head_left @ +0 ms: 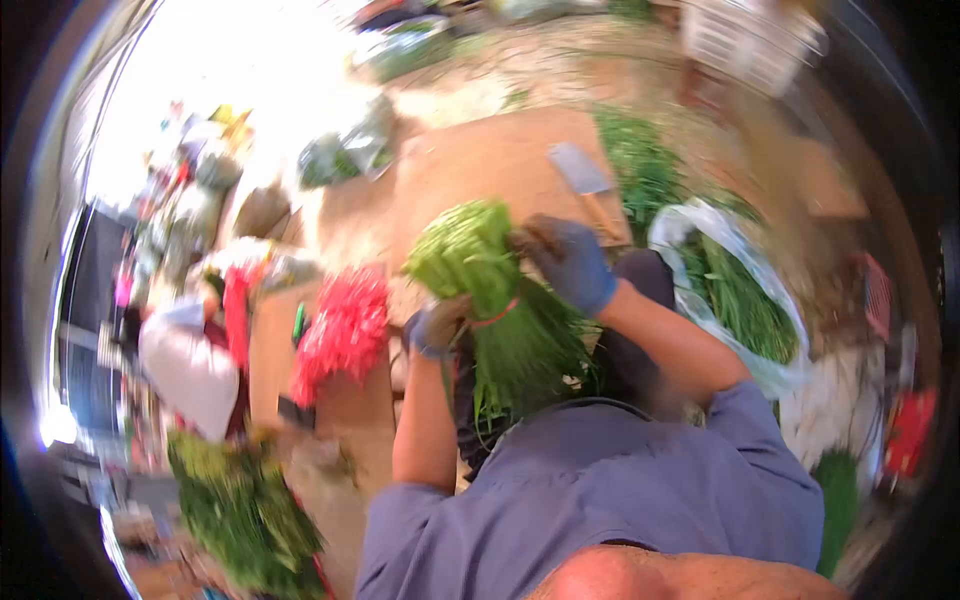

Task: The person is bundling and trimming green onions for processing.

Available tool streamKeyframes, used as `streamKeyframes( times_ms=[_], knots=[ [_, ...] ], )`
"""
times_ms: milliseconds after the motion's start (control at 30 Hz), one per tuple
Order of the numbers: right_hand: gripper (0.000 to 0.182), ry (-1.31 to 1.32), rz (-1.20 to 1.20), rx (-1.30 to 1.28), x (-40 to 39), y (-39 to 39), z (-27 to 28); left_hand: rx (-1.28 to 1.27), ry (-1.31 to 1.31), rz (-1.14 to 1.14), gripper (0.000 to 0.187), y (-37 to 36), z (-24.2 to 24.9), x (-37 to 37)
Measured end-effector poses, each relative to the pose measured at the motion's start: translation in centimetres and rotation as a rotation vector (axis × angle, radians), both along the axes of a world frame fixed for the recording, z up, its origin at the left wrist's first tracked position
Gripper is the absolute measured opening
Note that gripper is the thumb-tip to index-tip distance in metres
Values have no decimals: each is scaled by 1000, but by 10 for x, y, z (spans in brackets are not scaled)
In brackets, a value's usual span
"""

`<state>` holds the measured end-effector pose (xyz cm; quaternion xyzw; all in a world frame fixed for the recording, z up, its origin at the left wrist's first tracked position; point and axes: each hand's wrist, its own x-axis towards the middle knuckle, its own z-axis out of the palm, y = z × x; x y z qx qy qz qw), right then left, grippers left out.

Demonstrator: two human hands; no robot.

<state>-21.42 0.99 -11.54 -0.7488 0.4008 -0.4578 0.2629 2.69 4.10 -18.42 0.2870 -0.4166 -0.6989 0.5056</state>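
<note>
A large bunch of long thin greens (pixel 462 250), with pale stem ends up and dark leaves hanging down, is in front of my body. A red band (pixel 494 314) circles it. My left hand (pixel 440 326), in a grey-blue glove with soiled fingers, is closed on the bunch's left side beside the band. At the upper right edge of the stems, my right hand (pixel 572 262), in a matching glove, has its fingers curled against the bunch. Motion blur softens the fingertips. Beyond the bunch lies a cleaver (pixel 580 170) with a wooden handle on a brown board (pixel 480 150).
Red plastic strips (pixel 345 325) lie in a pile at the left. More greens fill an open plastic bag (pixel 785 370) at the right and lie in heaps (pixel 245 520) at lower left. A person in a white top (pixel 190 365) is at the left. A white crate (pixel 745 45) stands far right.
</note>
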Motion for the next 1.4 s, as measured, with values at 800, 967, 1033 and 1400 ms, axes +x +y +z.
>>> streamKeyframes(
  times_ms=[800,967,1033,1400],
  knots=[
    [116,93,951,338,76,-37,-65,-282,180,974,66,75,80,34],
    [127,-72,700,528,135,32,-36,-582,-304,1153,97,121,94,64],
    [118,-145,710,428,158,38,-30,-569,-333,1174,110,151,79,65],
    [73,112,1218,-171,284,189,57,-415,149,1546,66,288,45,97]
  ],
)
